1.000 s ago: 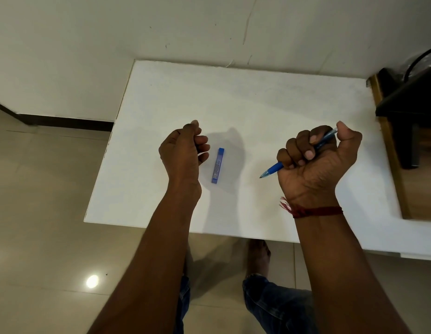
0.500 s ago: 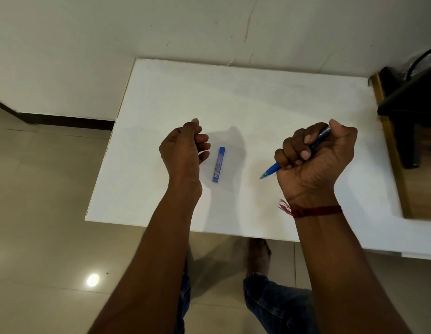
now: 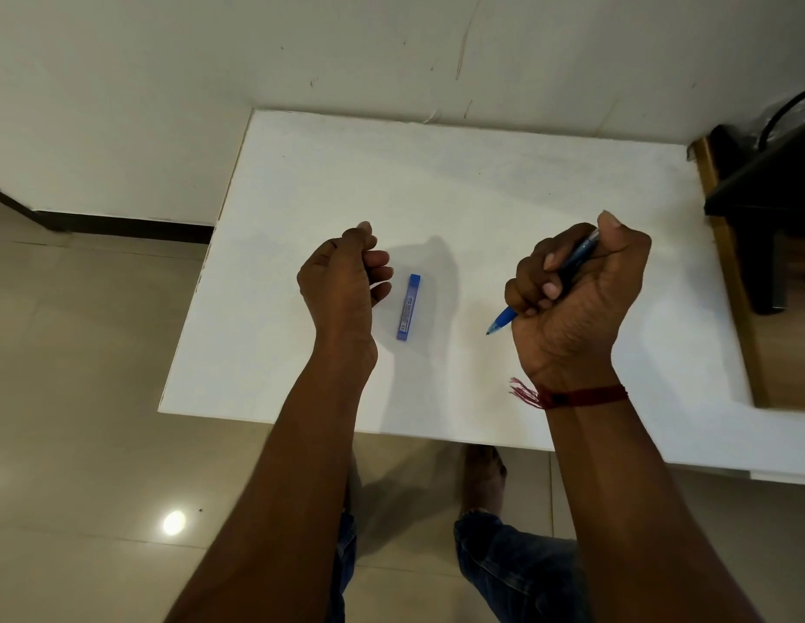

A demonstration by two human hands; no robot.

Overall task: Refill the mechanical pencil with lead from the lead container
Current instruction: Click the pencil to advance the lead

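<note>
My right hand (image 3: 576, 303) fists the mechanical pencil (image 3: 504, 317), tip toward eight o'clock. My left hand (image 3: 342, 281) hangs loosely curled, empty-looking, the lead container (image 3: 408, 306) just at its three o'clock on the table (image 3: 481, 182). Next, I judge: pick that up.

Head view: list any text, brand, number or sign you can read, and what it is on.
Lead container: a pale label with small print runs along it, too small and blurred to read.
Mechanical pencil in the right hand: no markings visible.
Table and wall: no text.

Matt white table (image 3: 436, 182); glossy tiled floor (image 3: 77, 397).
</note>
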